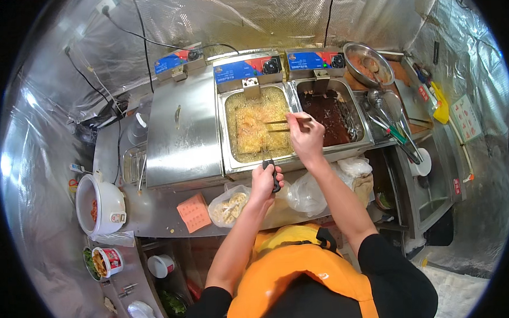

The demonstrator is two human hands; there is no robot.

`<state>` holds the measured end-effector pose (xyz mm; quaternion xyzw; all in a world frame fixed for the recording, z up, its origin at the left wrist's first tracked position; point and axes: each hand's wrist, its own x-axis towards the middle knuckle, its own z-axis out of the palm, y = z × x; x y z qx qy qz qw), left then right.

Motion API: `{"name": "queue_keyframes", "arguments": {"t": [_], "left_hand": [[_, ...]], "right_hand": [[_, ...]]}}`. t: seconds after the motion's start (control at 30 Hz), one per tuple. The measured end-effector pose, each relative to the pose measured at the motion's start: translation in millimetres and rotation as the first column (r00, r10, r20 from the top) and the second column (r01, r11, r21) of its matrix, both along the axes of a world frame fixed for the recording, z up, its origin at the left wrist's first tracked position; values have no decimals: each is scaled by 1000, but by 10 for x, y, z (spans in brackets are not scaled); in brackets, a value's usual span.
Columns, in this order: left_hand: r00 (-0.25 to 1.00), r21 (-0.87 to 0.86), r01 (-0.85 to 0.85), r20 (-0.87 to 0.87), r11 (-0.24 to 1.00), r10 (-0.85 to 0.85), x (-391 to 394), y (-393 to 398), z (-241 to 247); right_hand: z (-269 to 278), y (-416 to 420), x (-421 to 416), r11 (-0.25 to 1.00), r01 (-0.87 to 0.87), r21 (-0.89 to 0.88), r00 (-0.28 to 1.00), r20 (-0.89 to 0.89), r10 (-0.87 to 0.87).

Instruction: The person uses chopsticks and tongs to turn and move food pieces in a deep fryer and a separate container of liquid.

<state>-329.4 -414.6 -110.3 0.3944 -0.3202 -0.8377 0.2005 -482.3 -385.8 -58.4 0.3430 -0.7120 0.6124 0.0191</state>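
Note:
My left hand (264, 181) grips the black handle (271, 171) of a fry basket, whose metal part (264, 150) dips into the left fryer well. Bubbling oil (242, 96) fills that well, with pale golden food (253, 127) frying in it. A pair of chopsticks (277, 123) is held in my right hand (307, 134), above the rim between the two wells, with the tips over the frying food. The right well (364, 125) holds dark reddish-brown liquid (328, 118). How much of the basket lies under the foam is hidden.
A steel lid (182, 132) covers the surface left of the oil. A steel bowl (386, 72) with a ladle stands back right, beside ladles and strainers (383, 106). In front lie a plastic bag of pale food (227, 208) and an orange paper (194, 213). A white cooker (107, 204) stands left.

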Motion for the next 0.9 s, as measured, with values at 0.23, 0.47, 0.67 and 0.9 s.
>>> {"name": "queue_keyframes", "arguments": {"t": [0.23,0.47,0.67,0.9], "left_hand": [[999,-53,29,-42,998,-31,50,-44,231],[997,-83,51,-45,995,-55,152,29,487],[996,-79,57,-61,995,-61,179,31,543],[997,-135,56,-43,989,-63,160,56,367]], "right_hand": [[110,104,70,999,-42,-28,998,-38,41],[448,428,47,987,-11,-161,1000,6,12],[541,590,19,982,-2,-188,999,31,8],[367,718,-108,985,48,-163,998,46,-40]]}}
